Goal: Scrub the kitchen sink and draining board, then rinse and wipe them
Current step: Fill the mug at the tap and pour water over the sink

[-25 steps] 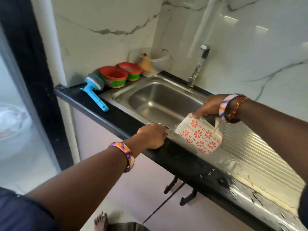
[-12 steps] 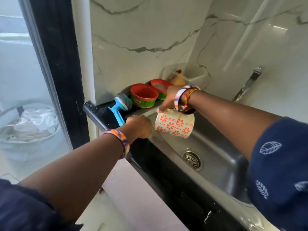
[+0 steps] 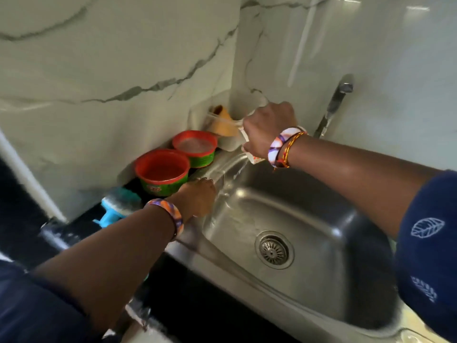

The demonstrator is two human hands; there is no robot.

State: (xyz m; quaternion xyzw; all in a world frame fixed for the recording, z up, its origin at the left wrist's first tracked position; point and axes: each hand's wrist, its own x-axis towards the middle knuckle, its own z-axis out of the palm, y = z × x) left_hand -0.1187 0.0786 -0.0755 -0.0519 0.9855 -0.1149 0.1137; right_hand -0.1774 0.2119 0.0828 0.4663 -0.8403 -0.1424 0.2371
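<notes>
Moved rearward, right hand (image 3: 268, 129) tips cup (image 3: 254, 158) over sink (image 3: 321, 219) rim.

Right hand (image 3: 268, 129) with patterned cup (image 3: 251, 154) gone from sink's (image 3: 321, 256) front edge to its far left corner, over the rim, cup now tipped. Water (image 3: 235, 174) runs into the basin. Left hand (image 3: 197, 196) shifted from front rim to left rim, in the flow.
</notes>
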